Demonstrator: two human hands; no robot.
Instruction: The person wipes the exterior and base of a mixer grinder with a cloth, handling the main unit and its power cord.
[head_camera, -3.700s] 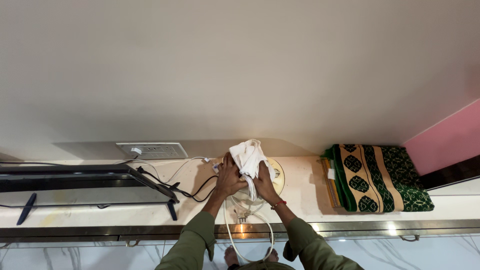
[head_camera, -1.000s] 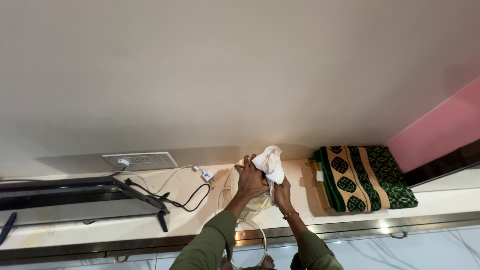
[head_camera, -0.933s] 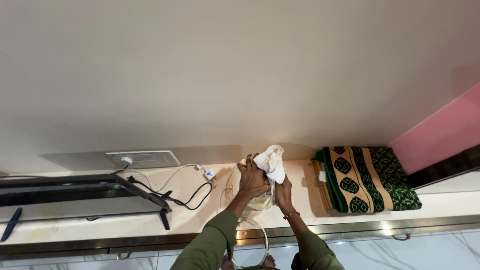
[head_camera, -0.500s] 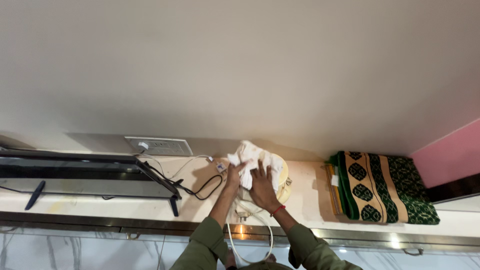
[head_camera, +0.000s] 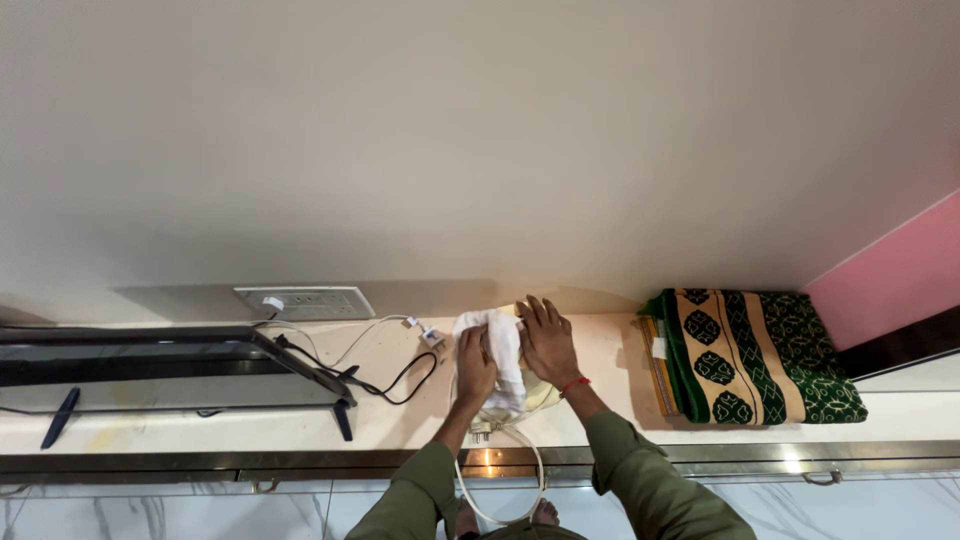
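While our left hand (head_camera: 475, 364) grips the white cloth (head_camera: 500, 352), our right hand (head_camera: 546, 340) lies flat at three o'clock, on the cream appliance (head_camera: 538, 396).

The person wears a top with long olive green sleeves. The left sleeve (head_camera: 408, 495) and the right sleeve (head_camera: 655, 480) are loose and a bit wrinkled, and each ends at a cuff near the wrist. A thin red thread band (head_camera: 574, 383) goes around the right wrist. Both hands are bare. Bare toes (head_camera: 545, 513) peek out at the bottom.
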